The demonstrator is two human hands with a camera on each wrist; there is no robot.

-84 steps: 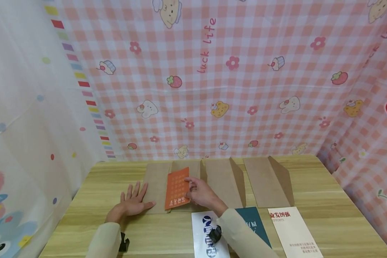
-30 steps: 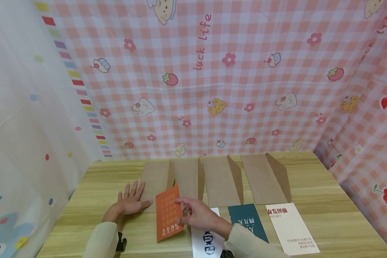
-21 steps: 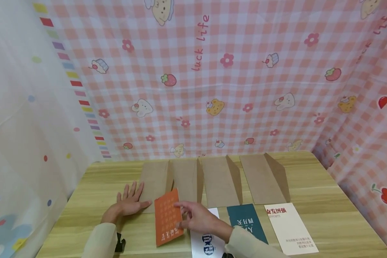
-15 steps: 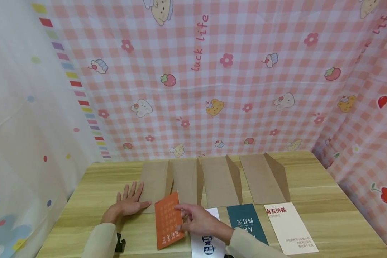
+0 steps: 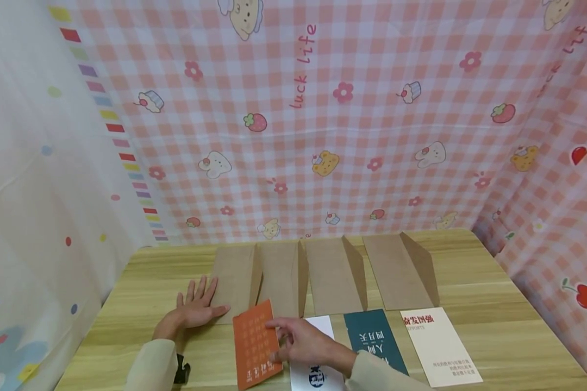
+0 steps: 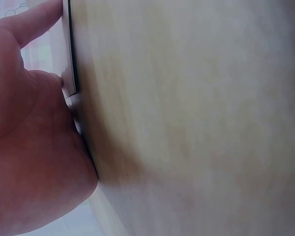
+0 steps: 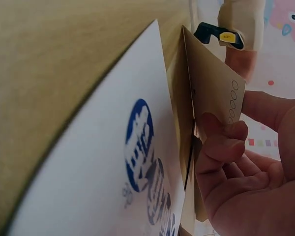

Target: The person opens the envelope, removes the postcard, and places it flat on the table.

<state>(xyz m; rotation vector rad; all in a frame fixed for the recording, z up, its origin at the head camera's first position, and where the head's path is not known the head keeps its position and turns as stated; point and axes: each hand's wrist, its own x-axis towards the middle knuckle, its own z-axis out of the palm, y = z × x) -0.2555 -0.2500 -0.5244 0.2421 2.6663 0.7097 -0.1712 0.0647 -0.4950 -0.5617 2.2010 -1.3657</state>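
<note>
My right hand pinches the right edge of an orange postcard, held tilted with its near end over the table's front part. In the right wrist view, the postcard's pale back shows a row of printed circles, with thumb and curled fingers at its edge. My left hand lies flat with spread fingers, its fingertips and thumb on the left edge of the leftmost brown envelope. A white card with blue print lies partly under my right hand.
More brown envelopes stand in a row to the right: a second, a third and a fourth, flaps to the right. A teal card and a cream card with red print lie on the wooden table.
My right hand has drawn the orange postcard from over the second envelope towards the front of the table, uncovering most of that envelope. The left hand has stayed in place.
</note>
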